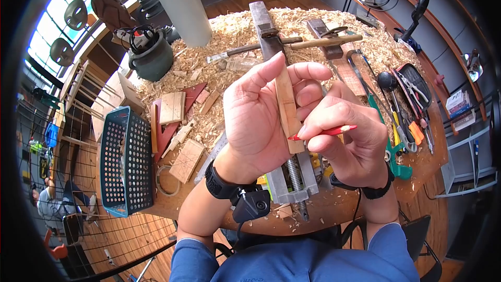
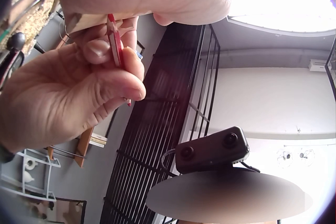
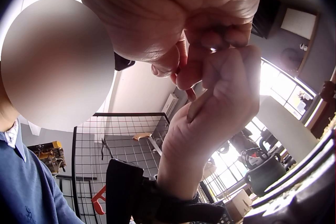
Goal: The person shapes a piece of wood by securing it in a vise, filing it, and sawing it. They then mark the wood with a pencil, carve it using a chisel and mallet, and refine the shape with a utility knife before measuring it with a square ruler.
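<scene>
A narrow wooden piece [image 1: 288, 105] lies across the left hand [image 1: 251, 120], whose thumb and fingers curl round it in the head view. The right hand [image 1: 350, 138] pinches a red pencil [image 1: 338, 131], its tip at the lower part of the wood. In the left wrist view the right hand [image 2: 58, 92] holds the pencil [image 2: 115, 45] between thumb and fingers, beside the wood [image 2: 86, 22]. The right wrist view has the left hand [image 3: 210, 113] close against the right hand [image 3: 168, 14], with much of the wood hidden.
Shavings [image 1: 229, 26] cover the bench around a long wooden plane [image 1: 263, 26], a mallet [image 1: 334, 41] and a smaller plane [image 1: 326, 36]. A metal vise [image 1: 295, 194] lies below the hands. At left stand a teal basket [image 1: 116, 162] and a dark pot [image 1: 151, 60].
</scene>
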Demonstrator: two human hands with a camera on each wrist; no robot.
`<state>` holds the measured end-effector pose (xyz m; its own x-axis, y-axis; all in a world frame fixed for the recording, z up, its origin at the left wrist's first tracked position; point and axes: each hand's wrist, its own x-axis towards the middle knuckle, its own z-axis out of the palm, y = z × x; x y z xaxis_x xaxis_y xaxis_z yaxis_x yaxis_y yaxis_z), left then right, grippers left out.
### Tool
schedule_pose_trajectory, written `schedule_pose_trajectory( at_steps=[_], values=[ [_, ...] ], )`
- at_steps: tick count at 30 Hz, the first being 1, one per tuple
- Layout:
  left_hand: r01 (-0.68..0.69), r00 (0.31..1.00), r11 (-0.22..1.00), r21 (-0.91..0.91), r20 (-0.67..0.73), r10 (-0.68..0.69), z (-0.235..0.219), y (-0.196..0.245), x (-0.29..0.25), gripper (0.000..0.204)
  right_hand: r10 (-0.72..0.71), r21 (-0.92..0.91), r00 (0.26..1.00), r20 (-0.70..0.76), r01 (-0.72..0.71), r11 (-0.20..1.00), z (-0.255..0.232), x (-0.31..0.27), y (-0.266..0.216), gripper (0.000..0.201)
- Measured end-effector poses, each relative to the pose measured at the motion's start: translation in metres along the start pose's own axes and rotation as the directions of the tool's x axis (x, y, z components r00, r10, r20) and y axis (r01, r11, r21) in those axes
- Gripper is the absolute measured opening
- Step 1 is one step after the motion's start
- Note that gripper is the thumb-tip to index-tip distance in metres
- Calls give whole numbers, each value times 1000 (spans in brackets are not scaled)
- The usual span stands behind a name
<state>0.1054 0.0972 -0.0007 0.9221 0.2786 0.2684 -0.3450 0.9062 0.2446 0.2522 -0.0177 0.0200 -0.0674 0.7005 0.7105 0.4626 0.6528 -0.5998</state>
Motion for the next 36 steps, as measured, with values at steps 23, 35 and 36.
schedule_pose_trajectory(
  at_steps=[23, 35, 36],
  values=[
    [-14, 1000, 1000, 9, -14, 14, 3, -1, 0, 59, 4, -9, 1000, 11, -3, 1000, -1, 1, -1, 14],
    [-46, 970, 991, 129, -233, 76, 18, -7, 1, 60, -2, -8, 1000, 13, 2, 1000, -1, 1, -1, 12],
    [-48, 967, 991, 122, -243, 77, 20, -7, 1, 60, 1, -6, 1000, 14, -1, 1000, -1, 0, -1, 12]
  ],
)
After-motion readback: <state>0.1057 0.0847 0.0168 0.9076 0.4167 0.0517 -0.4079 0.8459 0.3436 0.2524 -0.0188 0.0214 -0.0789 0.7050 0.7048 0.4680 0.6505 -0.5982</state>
